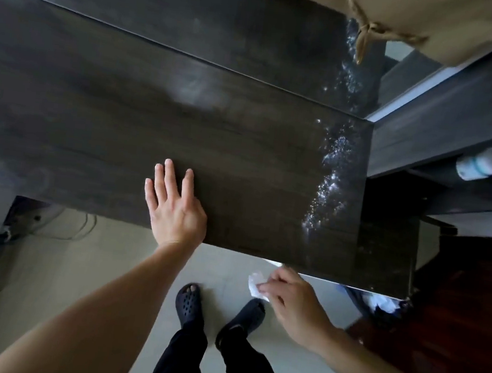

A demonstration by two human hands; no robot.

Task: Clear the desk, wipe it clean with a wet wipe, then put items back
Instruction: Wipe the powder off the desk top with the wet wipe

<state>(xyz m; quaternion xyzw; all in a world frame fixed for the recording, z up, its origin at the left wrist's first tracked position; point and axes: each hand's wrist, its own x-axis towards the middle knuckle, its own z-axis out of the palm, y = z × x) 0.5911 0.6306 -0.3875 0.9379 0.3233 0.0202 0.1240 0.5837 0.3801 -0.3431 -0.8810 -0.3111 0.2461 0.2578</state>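
While the left hand (176, 206) lies flat on the desk (93, 127), fingers straight and spread with nothing in its grip, the right hand (293, 300) hangs just off the near edge, over the floor (79, 260). Right grip: closed to a pinch, thumb and curled fingers around a crumpled wet wipe (254, 284). The wipe is not touching the desk; it sits just short of the edge, on the body side.

Ahead of the right grip and slightly to its right, a band of glistening droplets (330, 171) runs from the near edge toward the far one. Ahead of the left grip there is a pale hazy patch (187, 95) — film or glare, cannot tell.

Judgement: the wiping step is in hand. Clearing reads as done; putting items back is not yet begun.

Next move likely calls for lifting the wipe up onto the top, pressing it down and sweeping through the wet band. The wipe is balled small — opening it out would cover more. The wood under the left palm can only be reached if that hand shifts.

A white bottle (481, 164) lies on a shelf well to the right of the right grip.
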